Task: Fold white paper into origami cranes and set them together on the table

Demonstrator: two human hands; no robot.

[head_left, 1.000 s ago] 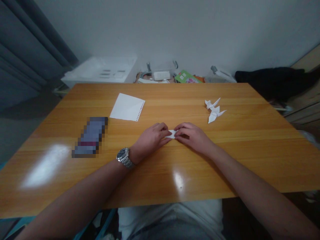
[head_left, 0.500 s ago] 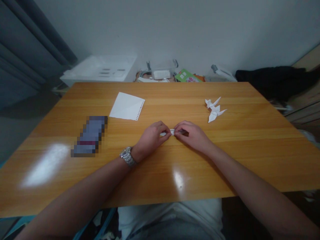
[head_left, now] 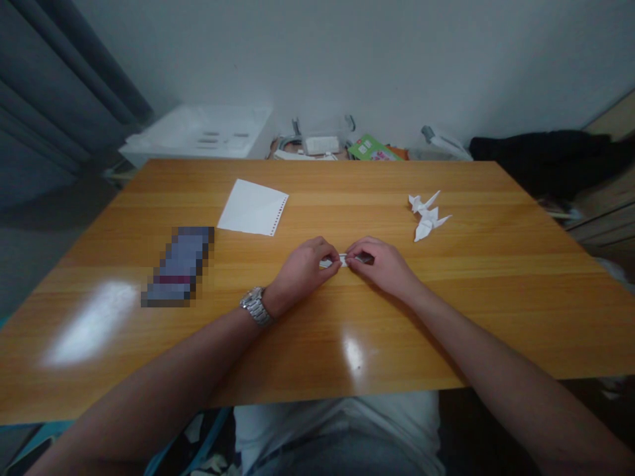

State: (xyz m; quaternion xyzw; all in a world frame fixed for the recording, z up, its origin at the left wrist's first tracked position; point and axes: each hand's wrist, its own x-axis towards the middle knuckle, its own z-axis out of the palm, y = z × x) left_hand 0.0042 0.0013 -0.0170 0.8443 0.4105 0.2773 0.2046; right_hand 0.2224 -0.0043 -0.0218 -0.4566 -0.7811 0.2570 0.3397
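The left hand (head_left: 300,271) and right hand (head_left: 384,268) pinch the paper (head_left: 342,260) on the bench (head_left: 471,284). Aligned edges and firm, even pressure should crease it cleanly.

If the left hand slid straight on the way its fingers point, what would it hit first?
The right hand, almost at once: both pinch the same small folded paper, fingertips nearly touching.

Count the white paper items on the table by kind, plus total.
Flat sheet: 1
Folded paper figures: 2
Small folded piece, pinched between left hand and right hand: 1
Total: 4
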